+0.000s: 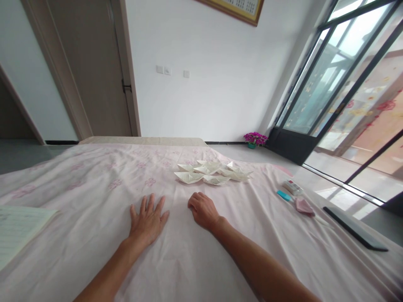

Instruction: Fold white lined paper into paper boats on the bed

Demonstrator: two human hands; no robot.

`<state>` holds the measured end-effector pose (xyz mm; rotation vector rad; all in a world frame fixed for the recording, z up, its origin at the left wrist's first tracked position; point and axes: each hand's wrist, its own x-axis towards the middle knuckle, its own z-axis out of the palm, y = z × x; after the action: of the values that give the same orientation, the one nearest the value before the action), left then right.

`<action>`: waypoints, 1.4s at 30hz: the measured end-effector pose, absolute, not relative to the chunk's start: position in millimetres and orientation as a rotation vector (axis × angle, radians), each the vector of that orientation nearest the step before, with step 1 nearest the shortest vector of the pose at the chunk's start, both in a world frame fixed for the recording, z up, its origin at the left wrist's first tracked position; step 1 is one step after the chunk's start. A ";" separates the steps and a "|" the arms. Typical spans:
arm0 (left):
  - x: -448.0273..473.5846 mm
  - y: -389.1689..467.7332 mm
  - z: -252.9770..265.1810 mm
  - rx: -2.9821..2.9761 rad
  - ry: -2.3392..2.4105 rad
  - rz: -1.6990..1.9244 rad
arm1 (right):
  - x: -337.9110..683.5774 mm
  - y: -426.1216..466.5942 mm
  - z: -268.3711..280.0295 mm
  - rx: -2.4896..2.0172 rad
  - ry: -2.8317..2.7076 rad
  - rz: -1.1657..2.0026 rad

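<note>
My left hand (147, 221) lies flat on the pink sheet (189, 256), palm down with the fingers spread. To its right, my right hand (203, 209) rests on the same cloth with its fingers curled into a loose fist. No object shows in it, though its palm side is hidden. Just beyond my right hand sits a cluster of several folded white paper boats (208, 168), close together and partly overlapping. Neither hand touches them.
A lined notebook (25, 230) lies at the left edge. On the right are a small white box (292, 187), a blue item (283, 195), a folded pink cloth (304, 206) and a flat black object (354, 228). Purple flowers (255, 138) stand on the floor near the glass door (315, 96).
</note>
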<state>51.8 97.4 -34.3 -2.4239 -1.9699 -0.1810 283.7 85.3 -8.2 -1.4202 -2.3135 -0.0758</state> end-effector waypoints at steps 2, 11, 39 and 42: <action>46.7 104.3 -32.8 -2.474 -1.968 -0.164 | 284.1 85.4 -9.0 -1.432 -2.300 -0.081; -3.3 137.5 -42.9 -2.400 -2.069 -0.195 | 286.4 83.9 -8.2 -1.474 -2.245 -0.080; -143.7 94.5 5.5 -1.791 -2.365 -0.296 | 284.6 98.4 -11.0 -1.480 -2.269 -0.158; -175.5 89.0 13.0 -1.610 -2.503 -0.300 | 284.8 99.2 -11.5 -1.483 -2.273 -0.162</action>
<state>-175.5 89.0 13.0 -1.6099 -2.5030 -0.3004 284.8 99.2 -11.5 -1.4835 -2.2726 -0.1624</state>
